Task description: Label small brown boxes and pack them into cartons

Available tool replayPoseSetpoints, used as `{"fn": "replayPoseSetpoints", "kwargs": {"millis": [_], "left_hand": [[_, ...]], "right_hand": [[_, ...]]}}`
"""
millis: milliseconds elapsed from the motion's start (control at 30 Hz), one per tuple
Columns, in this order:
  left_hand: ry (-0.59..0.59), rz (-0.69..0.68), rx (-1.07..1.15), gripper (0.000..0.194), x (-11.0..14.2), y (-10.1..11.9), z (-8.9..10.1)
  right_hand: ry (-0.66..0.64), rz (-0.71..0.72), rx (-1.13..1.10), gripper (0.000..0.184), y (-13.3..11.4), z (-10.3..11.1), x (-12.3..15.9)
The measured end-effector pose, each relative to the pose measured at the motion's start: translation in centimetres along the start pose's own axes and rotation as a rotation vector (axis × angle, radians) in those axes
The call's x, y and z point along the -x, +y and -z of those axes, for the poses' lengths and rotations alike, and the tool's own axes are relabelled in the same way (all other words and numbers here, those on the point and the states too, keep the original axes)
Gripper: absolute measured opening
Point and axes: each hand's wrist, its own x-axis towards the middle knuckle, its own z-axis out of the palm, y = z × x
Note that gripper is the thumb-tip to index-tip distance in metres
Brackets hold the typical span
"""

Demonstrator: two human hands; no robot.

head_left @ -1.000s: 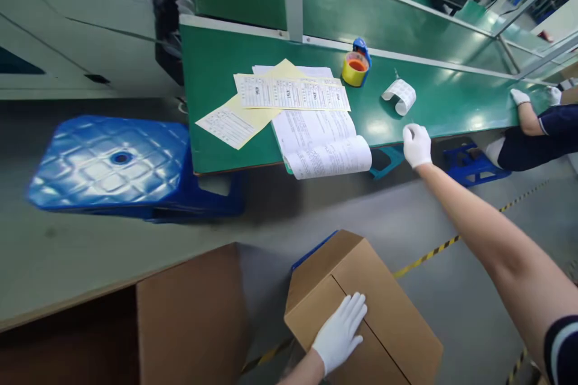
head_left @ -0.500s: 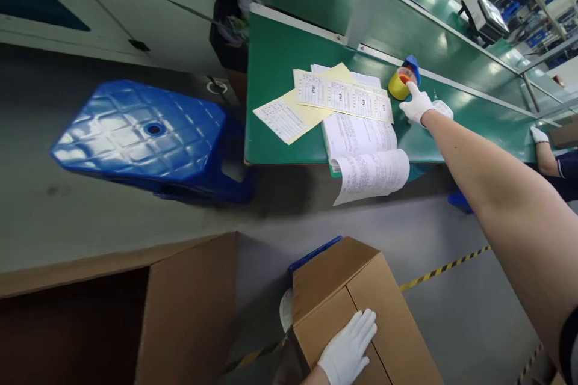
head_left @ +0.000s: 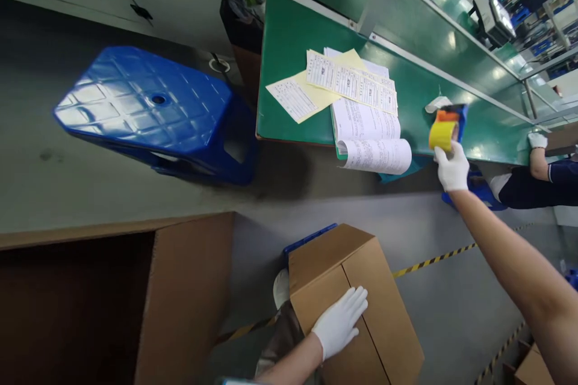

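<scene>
My left hand (head_left: 339, 321), in a white glove, lies flat with fingers spread on the closed top flaps of a small cardboard box (head_left: 361, 301) in front of me. My right hand (head_left: 452, 168), also gloved, is closed around the handle of a tape dispenser (head_left: 445, 129) with a yellow roll and blue body. I hold it in the air just off the near edge of the green table (head_left: 293, 42). A curled white label strip (head_left: 437, 103) lies on the table behind the dispenser.
Yellow and white printed sheets (head_left: 343, 81) and an open booklet (head_left: 370, 138) lie on the table. A blue plastic stool (head_left: 149, 111) stands at left. A large open carton (head_left: 112, 301) sits at lower left. Another person's gloved hand (head_left: 537, 141) rests on the table at right.
My right hand reached to the tape dispenser on the table, gripped it and has lifted it back toward me off the table edge. My left hand stays on the box.
</scene>
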Motion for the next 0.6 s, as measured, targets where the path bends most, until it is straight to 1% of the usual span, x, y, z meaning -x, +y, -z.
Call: {"fn": "replayPoseSetpoints", "kwargs": {"millis": [33,67,100,133,200,233,267,300,333,367,400,467,500,600], "left_hand": [[-0.017,0.012,-0.005,0.089,-0.1,0.3,0.2],[-0.028,0.032,-0.015,0.086,-0.1,0.5,0.5],[-0.035,0.048,-0.027,0.083,-0.2,0.9,0.6],[-0.043,0.057,-0.05,0.078,-0.3,1.2,0.7],[-0.074,0.042,-0.12,0.072,-0.5,1.9,0.4],[-0.094,0.023,-0.154,0.072,-0.6,2.3,0.0],[-0.112,0.003,-0.18,0.074,-0.6,2.7,-0.5],[-0.126,-0.014,-0.198,0.079,-0.6,3.2,-1.3],[-0.132,-0.025,-0.209,0.085,-0.6,3.7,-2.2],[-0.133,-0.029,-0.218,0.091,-0.4,4.3,-3.4],[-0.13,-0.033,-0.228,0.096,-0.3,4.9,-4.6],[-0.126,-0.04,-0.249,0.097,0.2,6.0,-7.6],[-0.13,-0.046,-0.255,0.095,0.5,6.6,-9.2],[-0.154,-0.072,-0.234,0.087,1.4,8.4,-13.7]], "right_hand": [[0.016,-0.029,-0.023,0.055,1.5,1.0,4.8],[0.027,-0.039,-0.067,0.046,2.8,1.9,10.1],[-0.003,-0.024,-0.074,0.037,3.8,2.4,15.7],[-0.066,-0.016,-0.074,0.03,4.6,2.7,21.3],[-0.256,-0.038,-0.095,0.019,5.3,2.2,32.0],[-0.363,-0.064,-0.114,0.015,5.4,1.5,36.5],[-0.458,-0.073,-0.137,0.014,5.4,0.6,40.3],[-0.547,-0.064,-0.147,0.016,5.3,-0.4,43.3],[-0.617,-0.056,-0.145,0.019,5.2,-1.3,45.5],[-0.674,-0.044,-0.136,0.022,5.1,-2.1,47.0],[-0.716,-0.03,-0.121,0.025,5.0,-2.6,47.9],[-0.747,-0.008,-0.103,0.031,4.8,-2.5,48.3],[-0.727,-0.004,-0.108,0.036,4.7,-2.0,48.1],[-0.589,-0.013,-0.191,0.058,4.5,-0.2,46.4]]}}
